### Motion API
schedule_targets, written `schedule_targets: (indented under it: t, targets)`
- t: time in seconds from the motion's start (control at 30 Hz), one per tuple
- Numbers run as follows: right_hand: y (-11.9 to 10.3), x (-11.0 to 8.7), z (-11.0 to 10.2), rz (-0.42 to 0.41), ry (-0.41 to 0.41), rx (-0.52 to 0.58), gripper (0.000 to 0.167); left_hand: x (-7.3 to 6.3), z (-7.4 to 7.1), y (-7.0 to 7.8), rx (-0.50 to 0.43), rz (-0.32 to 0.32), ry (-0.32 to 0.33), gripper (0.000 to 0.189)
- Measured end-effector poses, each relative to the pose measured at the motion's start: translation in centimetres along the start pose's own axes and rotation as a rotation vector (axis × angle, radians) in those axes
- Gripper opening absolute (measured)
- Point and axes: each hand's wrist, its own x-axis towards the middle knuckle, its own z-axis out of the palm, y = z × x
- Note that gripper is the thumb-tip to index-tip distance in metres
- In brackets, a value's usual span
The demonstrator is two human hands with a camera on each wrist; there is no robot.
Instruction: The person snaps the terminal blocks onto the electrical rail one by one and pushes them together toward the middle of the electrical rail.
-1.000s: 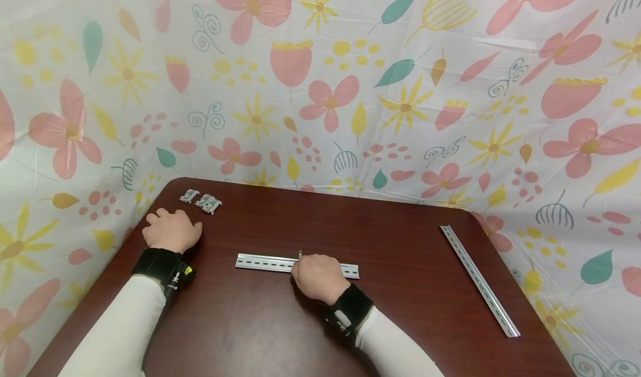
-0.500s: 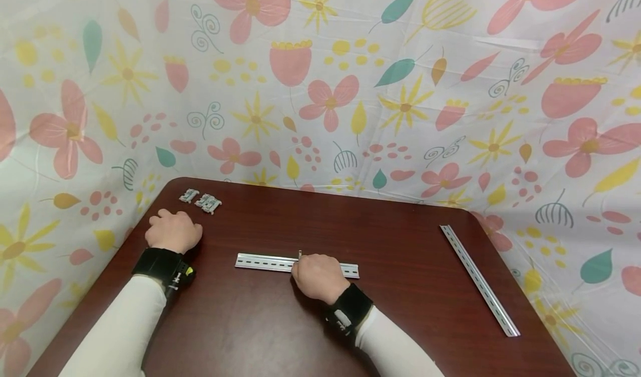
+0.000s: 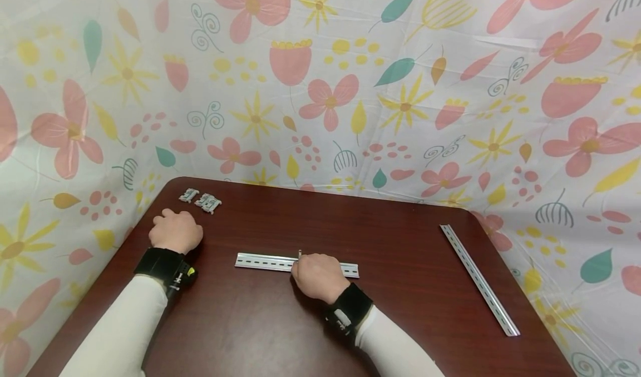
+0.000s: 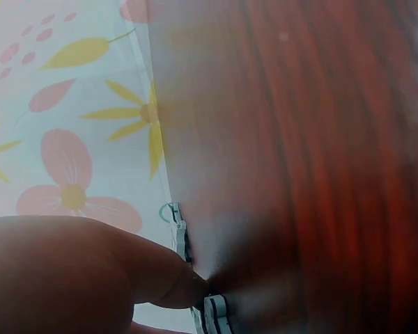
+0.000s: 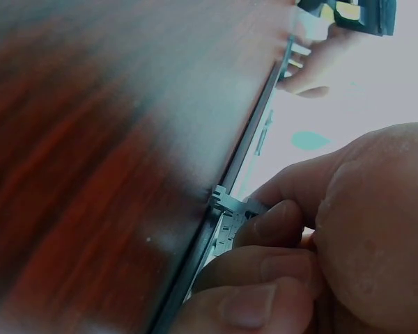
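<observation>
Gripping a small grey part (image 5: 229, 203), the right hand (image 3: 320, 277) is over a slotted metal rail (image 3: 265, 262) around the middle of the desk (image 3: 400, 238), its fingers curled and their tips clamped on that part. The rail lies crosswise, running roughly in line with the far edge and well apart from both side edges. The hand covers a stretch to the right of the rail's centre, while both ends show. A bit of the part sticks up beyond the rail's far side, just beside the knuckles. In the right wrist view the part stands across the rail and seems to touch it, though the fingers hide too much to say whether it is clipped on.

The left hand (image 3: 175, 231) is palm down near the left edge of the desk, short of the far left corner, its fingers loosely bent and holding nothing. Just beyond it, close to that corner, lie a pale piece (image 3: 189, 195) and a wider pale cluster (image 3: 207, 203), the piece being nearer the left edge. A second slotted rail (image 3: 479, 281) lies aslant, roughly following the right edge. Black bands (image 3: 349, 309) circle both wrists (the sleeves (image 3: 120, 321) are white). Flowered cloth (image 3: 330, 32) hangs behind the far edge.
</observation>
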Motion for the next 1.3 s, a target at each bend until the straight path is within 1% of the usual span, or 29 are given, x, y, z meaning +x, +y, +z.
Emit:
schedule_targets:
  t: [0.23,0.53,0.7,0.87,1.03,1.17,1.3]
  targets:
    - [0.0,0.1,0.1,0.007,-0.005,-0.001,0.046,0.0,0.0,0.0,0.003,0.011,0.011,0.056]
    - [0.0,0.1,0.1,0.019,-0.006,0.010,0.047,0.1,0.4,0.1,-0.009,0.054,0.058,0.048]
    - [0.0,0.1,0.1,0.024,-0.009,0.017,0.048,-0.1,0.5,0.4,-0.020,0.087,0.114,0.042]
    - [0.0,0.0,0.0,0.033,-0.014,0.024,0.049,-0.3,0.8,0.6,-0.047,0.144,0.198,0.031]
    - [-0.1,0.0,0.0,0.033,-0.010,0.020,0.050,-0.4,0.9,0.8,-0.077,0.197,0.263,0.028]
    - [-0.1,0.0,0.0,0.031,-0.011,0.014,0.049,-0.3,1.1,0.9,-0.084,0.233,0.288,0.028]
    - [-0.1,0.0,-0.1,0.029,-0.017,0.012,0.047,-0.2,1.2,1.2,-0.094,0.263,0.297,0.031]
